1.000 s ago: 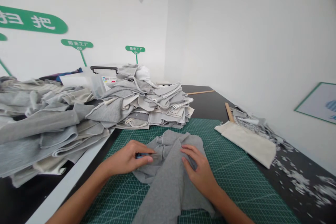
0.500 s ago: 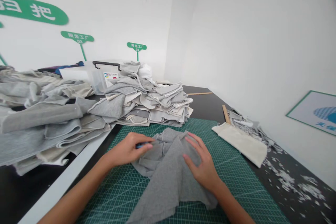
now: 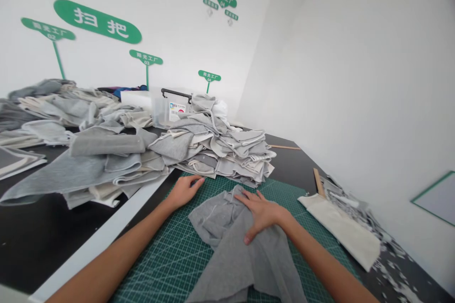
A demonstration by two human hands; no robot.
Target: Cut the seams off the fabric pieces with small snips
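Note:
A grey knit cloth [image 3: 227, 255] lies rumpled on the green cutting mat [image 3: 159, 255], its near part spreading toward me. My right hand [image 3: 261, 213] rests on the cloth's upper right part, fingers spread and thumb apart, open. My left hand [image 3: 185, 191] is off the cloth, at the mat's upper left edge near the stacked fabric. Its fingers are curled toward the thumb, with a small dark spot between them. What it holds, if anything, is hidden.
Piled grey and cream fabric pieces [image 3: 245, 151] stand behind the mat, more fabric [image 3: 103, 165] at left. A clear plastic box [image 3: 161, 111] with a black handle is behind. At right lie a folded cream cloth [image 3: 341, 232], a wooden strip [image 3: 319, 182] and scraps [image 3: 394, 265].
My left hand has moved off the grey cloth, up and away toward the fabric pile; the blue item in it no longer shows clearly. My right hand stays on the cloth. The view has shifted left.

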